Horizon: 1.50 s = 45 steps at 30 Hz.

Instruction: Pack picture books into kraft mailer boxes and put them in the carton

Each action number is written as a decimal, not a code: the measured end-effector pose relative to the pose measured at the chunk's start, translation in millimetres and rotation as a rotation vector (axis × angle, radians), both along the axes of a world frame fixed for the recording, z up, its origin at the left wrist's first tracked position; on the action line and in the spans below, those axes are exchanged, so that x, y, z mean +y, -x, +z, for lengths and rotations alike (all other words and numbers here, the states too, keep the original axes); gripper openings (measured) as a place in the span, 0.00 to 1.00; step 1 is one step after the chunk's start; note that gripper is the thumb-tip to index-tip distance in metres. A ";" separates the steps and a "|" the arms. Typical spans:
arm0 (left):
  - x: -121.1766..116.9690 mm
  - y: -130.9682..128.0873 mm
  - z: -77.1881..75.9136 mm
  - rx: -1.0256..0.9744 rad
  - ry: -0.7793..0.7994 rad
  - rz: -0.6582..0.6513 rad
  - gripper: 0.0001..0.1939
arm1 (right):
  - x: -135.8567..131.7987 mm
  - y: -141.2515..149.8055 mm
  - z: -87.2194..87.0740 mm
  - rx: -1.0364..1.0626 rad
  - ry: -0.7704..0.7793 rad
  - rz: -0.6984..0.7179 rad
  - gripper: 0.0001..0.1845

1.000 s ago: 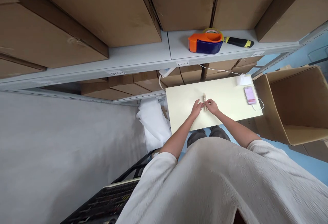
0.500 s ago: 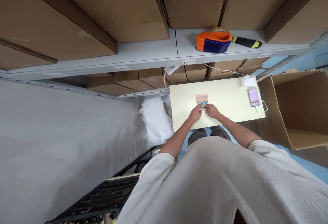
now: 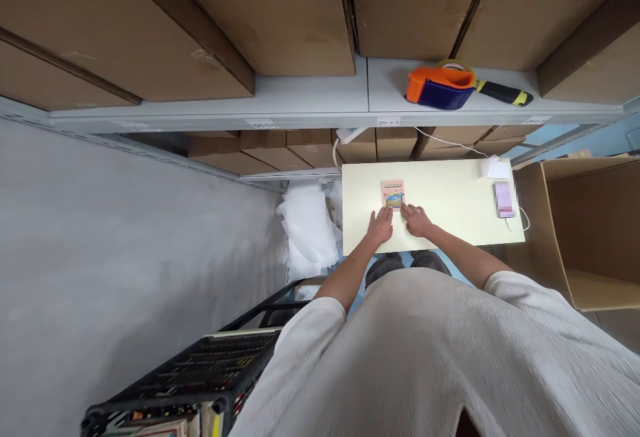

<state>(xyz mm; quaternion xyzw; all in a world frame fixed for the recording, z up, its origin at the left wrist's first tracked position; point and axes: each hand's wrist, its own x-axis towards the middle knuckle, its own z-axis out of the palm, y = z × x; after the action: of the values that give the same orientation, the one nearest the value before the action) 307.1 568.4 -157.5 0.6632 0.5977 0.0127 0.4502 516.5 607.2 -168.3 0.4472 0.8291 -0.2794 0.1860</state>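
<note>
A small pink booklet [image 3: 393, 192] with a colourful picture on its front lies flat on the pale yellow table [image 3: 450, 214]. My left hand [image 3: 381, 225] rests at the booklet's lower left corner, palm down, with the fingers stretched out and the thumb apart. At the lower right corner, my right hand [image 3: 416, 219] lies with its fingers extended, the tips touching or close to the edge. Neither hand grips anything.
A phone [image 3: 504, 199] and a white box [image 3: 495, 168] sit at the table's right end. An open carton [image 3: 555, 237] stands beyond. On the shelf above are an orange tape dispenser [image 3: 440, 87] and a black-yellow handle [image 3: 505, 93]. A black crate [image 3: 200, 370] stands lower left.
My fingers have let go of the booklet and straightened, and both hands now lie flat by its lower edge. The view has shifted slightly.
</note>
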 end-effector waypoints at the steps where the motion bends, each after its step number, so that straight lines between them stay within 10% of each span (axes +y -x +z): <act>1: 2.5 6.0 -0.4 0.017 0.002 0.014 0.45 | 6.1 7.6 -2.1 0.000 0.011 -0.001 0.50; 22: 47.5 107.7 -11.6 0.168 0.053 0.327 0.48 | 73.8 143.7 -49.4 0.015 0.090 0.047 0.56; 34: 57.4 104.7 -13.9 0.167 0.079 0.347 0.54 | 79.5 157.1 -23.5 -0.076 0.114 0.055 0.58; 45: 31.9 104.8 -19.3 0.308 0.017 0.145 0.55 | 56.3 101.0 16.2 -0.062 0.170 0.030 0.54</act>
<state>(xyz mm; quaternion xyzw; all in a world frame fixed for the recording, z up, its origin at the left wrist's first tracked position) 202.3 600.3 -176.7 0.6088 0.7058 -0.0616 0.3568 415.4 663.5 -152.2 0.4259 0.8027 -0.3319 0.2532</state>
